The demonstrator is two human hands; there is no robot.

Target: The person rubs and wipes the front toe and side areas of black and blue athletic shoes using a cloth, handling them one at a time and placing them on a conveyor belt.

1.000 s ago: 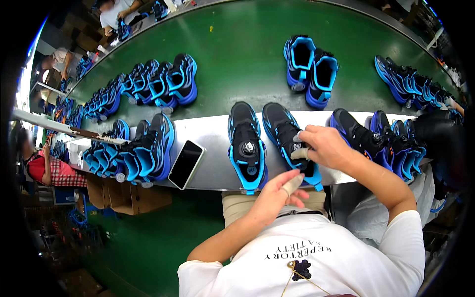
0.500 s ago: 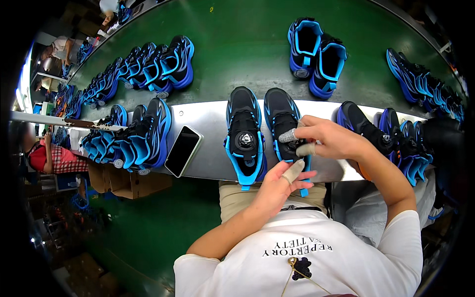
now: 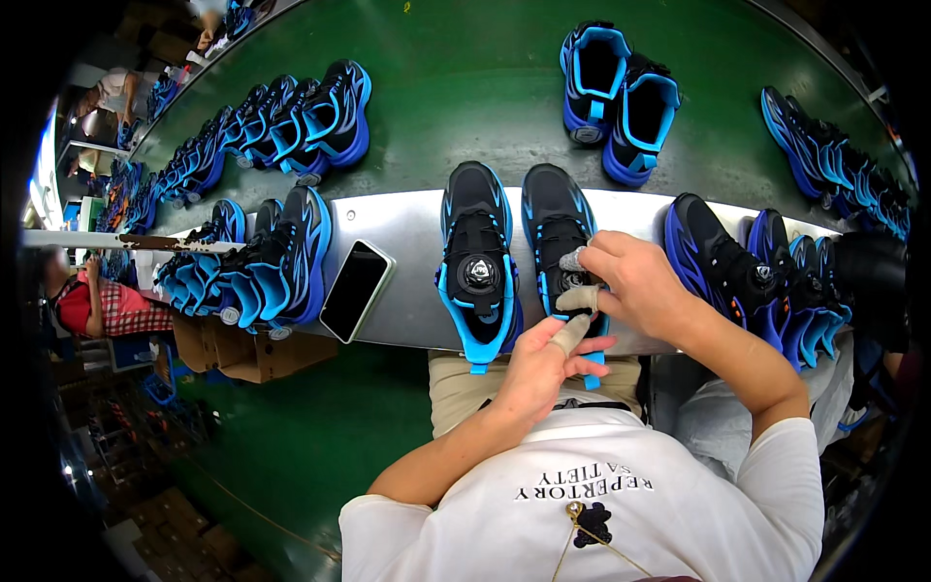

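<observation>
Two black-and-blue shoes stand side by side on the grey table [image 3: 417,242], toes away from the person. The right hand [image 3: 635,281] is closed on the top of the right shoe [image 3: 561,233], its taped fingers pinching there. The left hand [image 3: 543,364], fingers curled together, touches that shoe's heel. The left shoe [image 3: 477,262] stands untouched just beside it; a phone [image 3: 356,290] lies nearby.

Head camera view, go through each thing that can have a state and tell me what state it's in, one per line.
Left hand: taped finger touching the right-side shoe's heel.
Right hand: fingers pinched on the right-side shoe's tongue.
Right-side shoe: flat on the metal shelf, being handled.
Left-side shoe: upright beside it, dial closure showing, untouched.
Phone: face up, screen dark.
Pair on the green belt: upright, openings visible.
</observation>
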